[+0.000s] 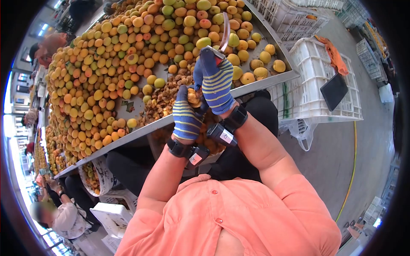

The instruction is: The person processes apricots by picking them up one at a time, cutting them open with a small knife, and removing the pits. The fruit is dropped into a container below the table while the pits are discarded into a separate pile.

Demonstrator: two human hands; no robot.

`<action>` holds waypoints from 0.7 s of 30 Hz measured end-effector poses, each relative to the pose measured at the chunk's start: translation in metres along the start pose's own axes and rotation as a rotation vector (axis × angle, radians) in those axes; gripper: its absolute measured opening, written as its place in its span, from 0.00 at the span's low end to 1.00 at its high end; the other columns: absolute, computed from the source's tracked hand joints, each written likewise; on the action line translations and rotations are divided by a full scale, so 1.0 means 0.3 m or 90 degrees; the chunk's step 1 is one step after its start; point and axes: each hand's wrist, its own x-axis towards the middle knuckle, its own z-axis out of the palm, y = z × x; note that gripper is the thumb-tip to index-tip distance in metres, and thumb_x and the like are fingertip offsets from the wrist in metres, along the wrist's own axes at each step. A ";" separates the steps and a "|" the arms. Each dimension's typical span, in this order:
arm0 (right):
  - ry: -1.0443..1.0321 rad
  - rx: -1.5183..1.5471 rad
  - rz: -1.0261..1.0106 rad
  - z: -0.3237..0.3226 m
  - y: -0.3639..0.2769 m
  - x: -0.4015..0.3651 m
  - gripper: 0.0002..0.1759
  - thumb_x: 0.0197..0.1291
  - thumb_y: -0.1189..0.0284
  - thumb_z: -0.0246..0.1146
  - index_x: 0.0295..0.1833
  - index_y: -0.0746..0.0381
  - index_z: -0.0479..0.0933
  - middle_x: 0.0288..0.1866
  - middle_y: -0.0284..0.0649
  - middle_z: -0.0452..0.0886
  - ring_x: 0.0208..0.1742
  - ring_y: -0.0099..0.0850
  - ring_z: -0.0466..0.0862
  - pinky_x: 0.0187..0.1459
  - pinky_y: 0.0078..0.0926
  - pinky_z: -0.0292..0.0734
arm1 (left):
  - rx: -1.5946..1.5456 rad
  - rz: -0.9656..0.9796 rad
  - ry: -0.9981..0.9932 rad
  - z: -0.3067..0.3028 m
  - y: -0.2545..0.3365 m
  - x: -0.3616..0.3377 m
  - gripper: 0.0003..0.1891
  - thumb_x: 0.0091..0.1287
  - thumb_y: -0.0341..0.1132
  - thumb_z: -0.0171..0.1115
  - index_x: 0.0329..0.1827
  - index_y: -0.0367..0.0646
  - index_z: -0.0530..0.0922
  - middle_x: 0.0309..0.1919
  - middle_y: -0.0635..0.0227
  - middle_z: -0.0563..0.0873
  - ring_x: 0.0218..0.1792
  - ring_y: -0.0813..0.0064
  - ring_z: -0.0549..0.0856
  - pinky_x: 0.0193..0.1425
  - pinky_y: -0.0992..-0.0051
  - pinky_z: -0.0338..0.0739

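Both my hands wear blue-and-yellow striped gloves and meet over the front edge of a metal table [282,80]. My left hand [186,113] is closed around an opened orange fruit [194,98]. Against that fruit rests the lower side of my right hand [213,79], whose fingers are wrapped round a tool with a red part and a curved, pale blade [225,32] pointing up over the fruit. Brown pits and scraps [160,104] lie on the table beside my left hand. Whole yellow, orange and green fruits [102,64] are heaped behind.
White crates [299,102] stand at the right, with an orange cloth [333,55] and a black flat object [334,91] on one. A white basket [97,177] of fruit scraps is below the table at left. A person [68,217] sits at the lower left.
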 end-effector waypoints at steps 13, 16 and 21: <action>0.062 0.035 0.018 -0.040 -0.051 0.033 0.21 0.64 0.53 0.60 0.25 0.56 0.71 0.15 0.24 0.69 0.16 0.13 0.66 0.18 0.14 0.58 | 0.338 0.219 0.055 0.034 -0.037 -0.008 0.23 0.72 0.55 0.45 0.43 0.43 0.77 0.35 0.70 0.83 0.34 0.79 0.83 0.36 0.78 0.79; 0.047 0.011 -0.022 -0.034 -0.058 0.028 0.21 0.64 0.53 0.60 0.24 0.56 0.70 0.15 0.24 0.69 0.15 0.13 0.66 0.18 0.14 0.58 | 0.297 0.174 0.036 0.044 -0.033 -0.015 0.22 0.73 0.54 0.45 0.43 0.43 0.77 0.33 0.72 0.82 0.34 0.80 0.83 0.36 0.80 0.79; 0.058 -0.043 -0.062 -0.017 -0.034 0.011 0.19 0.65 0.56 0.60 0.26 0.56 0.71 0.15 0.23 0.67 0.15 0.13 0.66 0.17 0.15 0.56 | 0.385 0.289 0.037 0.070 -0.053 -0.024 0.22 0.76 0.50 0.42 0.42 0.39 0.77 0.32 0.71 0.82 0.32 0.81 0.80 0.35 0.79 0.76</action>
